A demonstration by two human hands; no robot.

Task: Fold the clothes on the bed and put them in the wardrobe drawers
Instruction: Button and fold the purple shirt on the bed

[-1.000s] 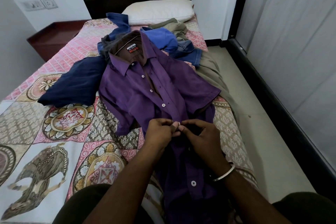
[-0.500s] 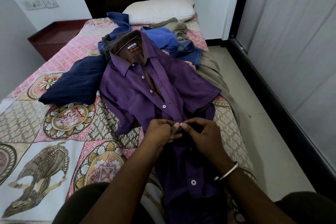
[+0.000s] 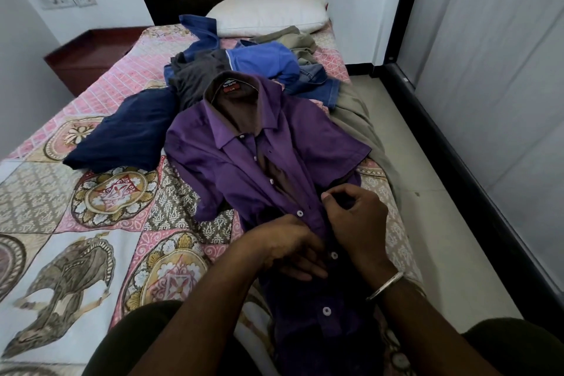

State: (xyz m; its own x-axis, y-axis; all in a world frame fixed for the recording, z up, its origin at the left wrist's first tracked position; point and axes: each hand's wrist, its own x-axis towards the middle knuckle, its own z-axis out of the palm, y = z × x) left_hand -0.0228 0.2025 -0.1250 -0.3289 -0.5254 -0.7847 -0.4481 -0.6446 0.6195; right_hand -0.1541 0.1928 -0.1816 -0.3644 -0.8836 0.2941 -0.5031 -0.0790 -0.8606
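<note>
A purple short-sleeved shirt [image 3: 244, 162] lies face up on the bed [image 3: 100, 241], collar away from me and its upper front unbuttoned. My left hand [image 3: 287, 249] lies low on the button strip, fingers curled around the fabric beside a white button. Slightly higher, on the other front edge, my right hand [image 3: 355, 218] pinches the cloth between curled thumb and forefinger; a metal bangle circles that wrist. Behind the shirt is a pile of unfolded clothes: a blue shirt [image 3: 259, 62], a grey garment [image 3: 195, 76], denim [image 3: 320, 85] and a navy piece [image 3: 128, 134].
A white pillow [image 3: 268, 12] rests against the dark headboard. A reddish bedside cabinet [image 3: 88, 55] stands left of the bed. Khaki cloth [image 3: 357, 119] hangs over the bed's right edge above the tiled floor [image 3: 427, 207]. Pale sliding wardrobe doors [image 3: 503, 70] line the right side.
The hands have come apart from the button they pinched together. My right hand has moved up the shirt front; my left has dropped lower on the strip. The view has tilted down.
</note>
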